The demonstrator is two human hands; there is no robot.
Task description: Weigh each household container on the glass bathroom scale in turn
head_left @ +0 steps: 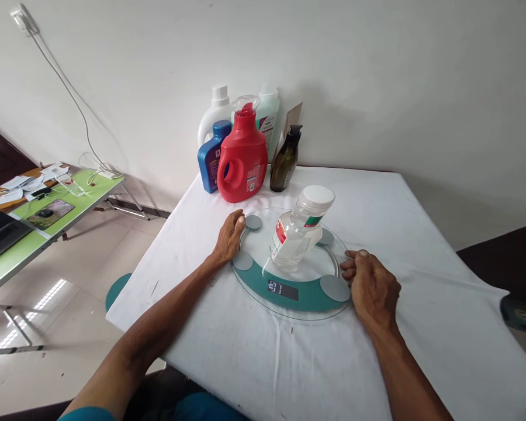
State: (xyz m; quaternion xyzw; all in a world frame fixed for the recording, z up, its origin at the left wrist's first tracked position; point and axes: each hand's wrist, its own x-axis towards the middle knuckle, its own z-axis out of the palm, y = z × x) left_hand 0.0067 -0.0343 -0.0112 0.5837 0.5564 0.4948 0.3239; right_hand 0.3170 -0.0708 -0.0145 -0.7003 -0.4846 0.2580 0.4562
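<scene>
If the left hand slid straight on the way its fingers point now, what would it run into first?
The left hand rests at the glass scale's left rim, fingers aimed up toward the wall. Straight on, it would probably meet the red detergent jug first; the blue bottle stands just left of that line, though depth is hard to judge.

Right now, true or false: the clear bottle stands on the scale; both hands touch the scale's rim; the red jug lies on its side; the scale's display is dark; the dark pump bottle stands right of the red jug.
1. Clear bottle stands on the scale: true.
2. Left hand and right hand touch its rim: true.
3. Red jug lies on its side: false, it stands upright.
4. Display is dark: false, it shows digits.
5. Pump bottle stands right of the red jug: true.
</scene>
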